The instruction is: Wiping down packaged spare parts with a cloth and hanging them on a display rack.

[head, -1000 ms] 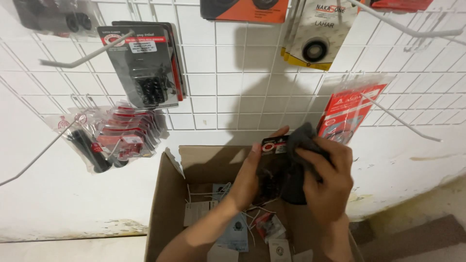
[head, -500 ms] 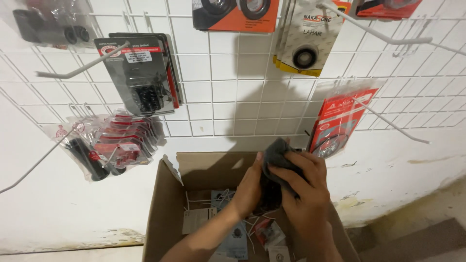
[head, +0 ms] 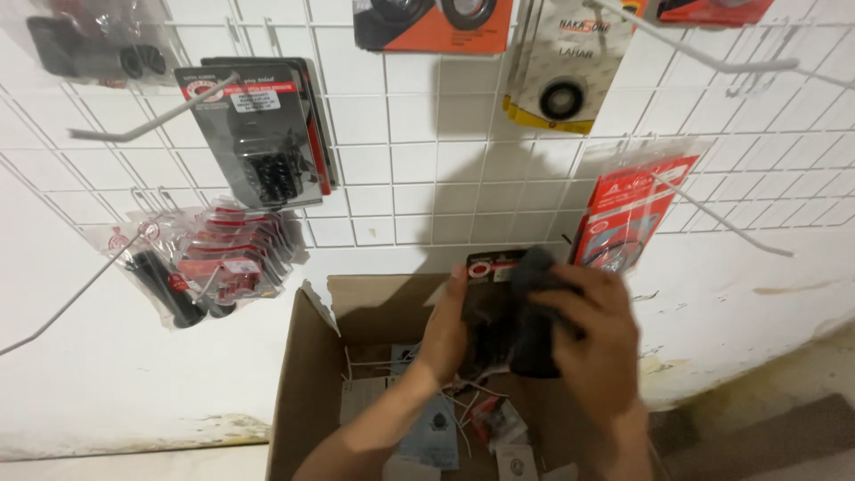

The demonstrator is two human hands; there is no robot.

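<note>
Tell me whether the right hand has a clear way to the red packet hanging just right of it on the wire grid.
Probably yes: the right hand is just below the red packet with nothing between, but it holds a dark cloth against the black packet.

- Above the open cardboard box [head: 303, 374], a strip of bare white wall lies free between the box flaps and the wire grid panel [head: 401, 178].
- Long bare hooks [head: 142, 125] jut out from the grid — left, upper right and right of the hands.
- Hanging red packets [head: 223, 263] crowd the left; a red blister pack [head: 628, 214] hangs just beside the right hand [head: 588, 343].
- Inside the box, loose packets and ties fill the bottom.
</note>
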